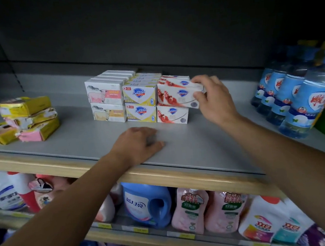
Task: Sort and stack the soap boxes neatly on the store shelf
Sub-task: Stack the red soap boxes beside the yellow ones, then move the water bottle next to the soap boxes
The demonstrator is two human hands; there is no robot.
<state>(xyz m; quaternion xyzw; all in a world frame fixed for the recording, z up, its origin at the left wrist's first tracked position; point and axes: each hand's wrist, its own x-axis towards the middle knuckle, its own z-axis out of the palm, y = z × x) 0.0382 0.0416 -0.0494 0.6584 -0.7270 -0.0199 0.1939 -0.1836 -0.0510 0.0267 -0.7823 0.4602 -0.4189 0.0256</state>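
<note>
On the grey shelf (79,138) stand three two-high columns of soap boxes: cow-print boxes (105,95) on the left, yellow Safeguard boxes (139,95) in the middle, red-and-white Safeguard boxes (171,115) on the right. My right hand (212,96) grips a red-and-white box (179,95) by its right end, tilted over the lower red box. My left hand (140,144) rests on the shelf in front of the stacks with fingers loosely curled and holds nothing.
A loose pile of yellow and pink wrapped soaps (28,120) lies at the shelf's left. Blue bottles (302,97) crowd the right end. A wooden front edge (162,174) borders the shelf; detergent bottles and pink pouches (188,211) fill the shelf below.
</note>
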